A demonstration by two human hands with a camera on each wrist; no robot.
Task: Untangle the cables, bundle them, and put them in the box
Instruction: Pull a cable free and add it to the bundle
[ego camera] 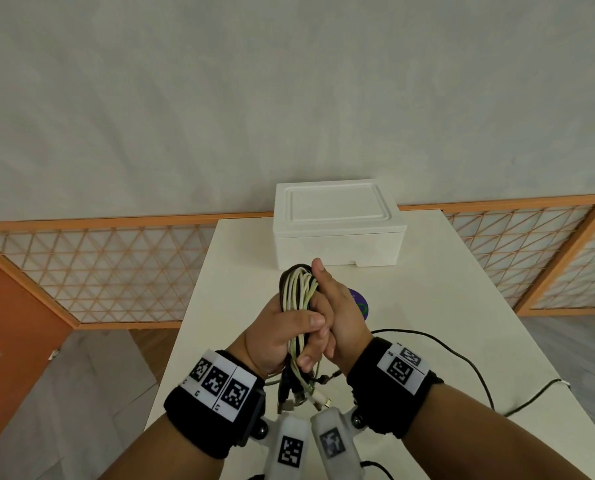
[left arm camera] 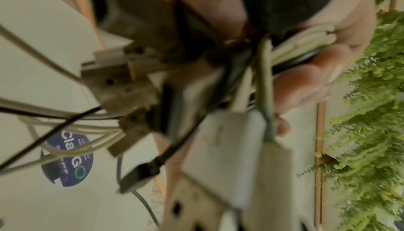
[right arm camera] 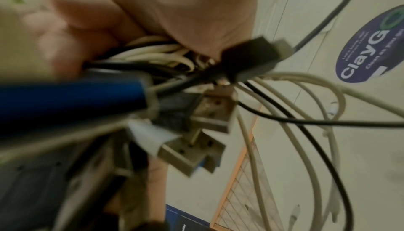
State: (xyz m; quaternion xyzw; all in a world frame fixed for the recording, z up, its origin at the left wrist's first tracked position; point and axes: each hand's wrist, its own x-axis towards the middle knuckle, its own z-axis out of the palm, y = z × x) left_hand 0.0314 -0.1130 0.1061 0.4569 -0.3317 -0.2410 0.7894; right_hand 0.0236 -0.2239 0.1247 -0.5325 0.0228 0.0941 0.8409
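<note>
A looped bundle of white and black cables (ego camera: pixel 298 292) stands upright over the table, held between both hands. My left hand (ego camera: pixel 275 336) grips its lower half, thumb across the front. My right hand (ego camera: pixel 343 315) wraps it from the right, thumb pointing up along the loops. USB plugs (ego camera: pixel 298 398) dangle below the hands and show blurred close up as plugs (left arm camera: pixel 122 81) and plugs (right arm camera: pixel 196 141). Fingers (left arm camera: pixel 306 81) curl round the white strands (right arm camera: pixel 153 51). The white foam box (ego camera: pixel 337 223) sits behind the hands with its lid on.
A loose black cable (ego camera: pixel 462 358) trails from the bundle over the white table (ego camera: pixel 445 289) to its right edge. A round purple sticker (ego camera: pixel 361 304) lies on the table behind my right hand. Orange lattice fencing (ego camera: pixel 98 271) flanks the table.
</note>
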